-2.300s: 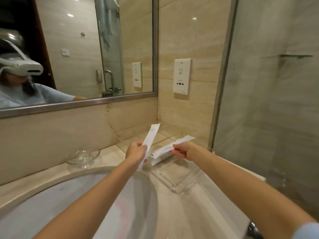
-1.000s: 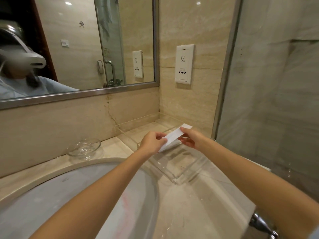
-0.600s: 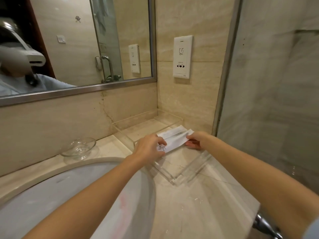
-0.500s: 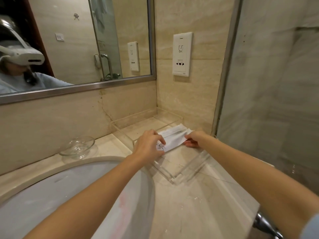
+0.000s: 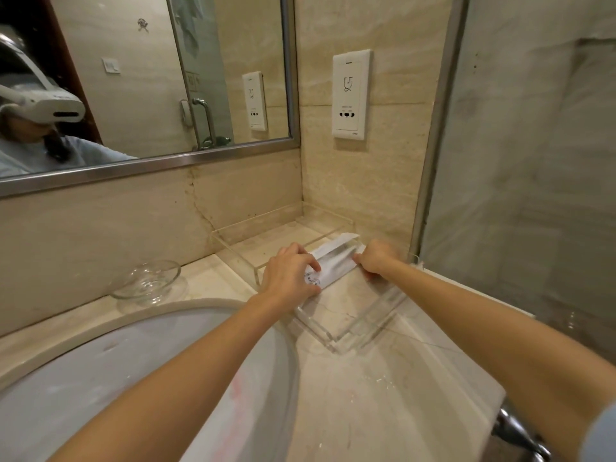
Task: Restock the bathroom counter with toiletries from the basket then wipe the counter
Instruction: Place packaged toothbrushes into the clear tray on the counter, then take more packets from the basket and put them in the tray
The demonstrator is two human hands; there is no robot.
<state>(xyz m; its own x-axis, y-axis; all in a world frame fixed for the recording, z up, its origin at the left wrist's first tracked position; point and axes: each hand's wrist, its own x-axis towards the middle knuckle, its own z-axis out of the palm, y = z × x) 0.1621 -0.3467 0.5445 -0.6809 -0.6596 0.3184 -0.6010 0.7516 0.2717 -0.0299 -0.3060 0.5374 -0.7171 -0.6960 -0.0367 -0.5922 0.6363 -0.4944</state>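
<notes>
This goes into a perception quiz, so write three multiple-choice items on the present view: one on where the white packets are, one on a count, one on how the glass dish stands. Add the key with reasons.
1. Where do the white packets lie?
A. in the sink basin
B. in the clear acrylic tray
C. on the mirror frame

2. How many hands touch the packets?
A. none
B. one
C. two

3. How does the glass dish stand?
A. upright
B. upside down
C. on its edge

Key:
1 B: the packets rest inside the tray's walls, in the corner of the counter.
2 C: the left hand holds one end and the right hand the other.
3 A: its bowl opens upward on the counter.
</notes>
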